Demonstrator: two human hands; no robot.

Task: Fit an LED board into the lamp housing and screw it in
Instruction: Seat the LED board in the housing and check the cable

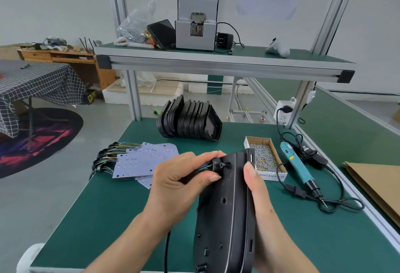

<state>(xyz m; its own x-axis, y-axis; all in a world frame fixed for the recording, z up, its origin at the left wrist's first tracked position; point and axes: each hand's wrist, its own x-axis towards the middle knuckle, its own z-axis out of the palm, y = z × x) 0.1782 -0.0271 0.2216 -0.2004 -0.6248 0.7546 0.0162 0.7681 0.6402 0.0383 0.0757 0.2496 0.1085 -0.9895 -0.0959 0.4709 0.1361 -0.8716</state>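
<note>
A black lamp housing (227,218) stands on edge over the green bench, its outer side towards me. My right hand (257,194) grips its right rim, thumb along the edge. My left hand (179,184) pinches a black round cable grommet (217,164) with coloured wires at the housing's upper left side. The LED board on those wires is hidden behind the housing and my hand. A black cable hangs down below my left wrist. A fan of pale LED boards (142,160) with wired grommets lies to the left. The teal electric screwdriver (299,169) lies to the right.
A cardboard box of screws (265,158) sits just behind the housing. A row of black housings (190,120) leans at the bench's back. Screwdriver cables (337,203) loop at right beside brown cardboard (376,184). A screw feeder (195,25) stands on the upper shelf.
</note>
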